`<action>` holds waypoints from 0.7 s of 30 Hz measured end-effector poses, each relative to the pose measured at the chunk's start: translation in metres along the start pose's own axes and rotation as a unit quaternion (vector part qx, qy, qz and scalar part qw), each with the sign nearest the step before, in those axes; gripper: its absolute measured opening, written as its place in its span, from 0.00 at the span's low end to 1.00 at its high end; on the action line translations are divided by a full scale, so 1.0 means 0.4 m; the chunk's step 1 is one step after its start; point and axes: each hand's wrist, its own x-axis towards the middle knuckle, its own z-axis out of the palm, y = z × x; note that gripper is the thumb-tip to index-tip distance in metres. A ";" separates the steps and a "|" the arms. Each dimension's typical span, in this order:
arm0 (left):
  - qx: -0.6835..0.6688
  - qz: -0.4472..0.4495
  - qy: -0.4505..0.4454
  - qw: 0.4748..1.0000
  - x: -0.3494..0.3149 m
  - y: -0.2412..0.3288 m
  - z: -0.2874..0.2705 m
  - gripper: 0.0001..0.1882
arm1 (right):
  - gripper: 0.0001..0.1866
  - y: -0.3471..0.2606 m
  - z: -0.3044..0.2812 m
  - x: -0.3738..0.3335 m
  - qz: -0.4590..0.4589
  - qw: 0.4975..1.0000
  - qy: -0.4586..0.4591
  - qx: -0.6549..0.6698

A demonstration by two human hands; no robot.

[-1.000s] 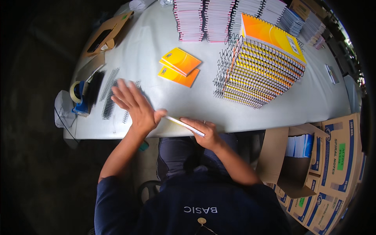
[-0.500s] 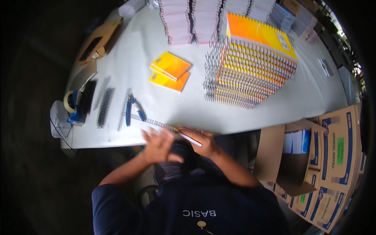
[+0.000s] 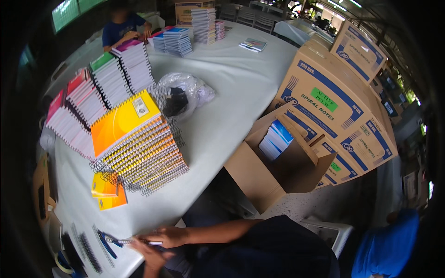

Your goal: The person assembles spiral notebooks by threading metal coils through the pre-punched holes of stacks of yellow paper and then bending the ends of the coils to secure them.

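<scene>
At the table's near edge, my right hand (image 3: 170, 236) is closed on a small notebook, whose pale page edge (image 3: 155, 243) shows below the fingers. A thin wire coil (image 3: 125, 241) sticks out from the notebook's left end. My left hand (image 3: 150, 255) is against the coil side, its fingers stretched out and its thumb apart; the fingertips are slightly blurred. Blue-handled pliers (image 3: 108, 244) lie on the table just left of the coil. Two small yellow-orange notebooks (image 3: 111, 202) lie farther off, beside a tall stack of yellow-orange spiral notebooks (image 3: 127, 123).
Loose black coils (image 3: 87, 252) and a tape dispenser (image 3: 62, 264) lie at the near left. Tall page stacks (image 3: 125, 69) and a clear plastic bag (image 3: 185, 95) stand beyond. An open carton (image 3: 259, 173) and closed cartons (image 3: 320, 92) are on the right. Another person (image 3: 123, 28) sits across.
The view has swung to the right, bringing the cartons and the far person into sight. My left hand has come in against the coil; my right hand still holds the notebook.
</scene>
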 end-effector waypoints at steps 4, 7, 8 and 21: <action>0.076 -0.004 0.155 0.985 0.076 0.001 -0.030 0.51 | 0.22 -0.005 -0.021 -0.017 -0.081 0.996 0.040 -0.013; 0.025 -0.099 0.046 0.994 0.062 0.006 -0.022 0.51 | 0.24 0.000 0.015 0.005 -0.040 0.997 0.005 0.061; 0.007 -0.132 0.015 0.991 0.044 0.009 -0.005 0.51 | 0.24 -0.003 0.012 0.010 -0.013 0.996 0.000 0.090; 0.026 -0.053 -0.024 0.998 0.077 0.052 -0.028 0.42 | 0.20 0.004 -0.032 0.070 0.007 0.991 0.044 0.126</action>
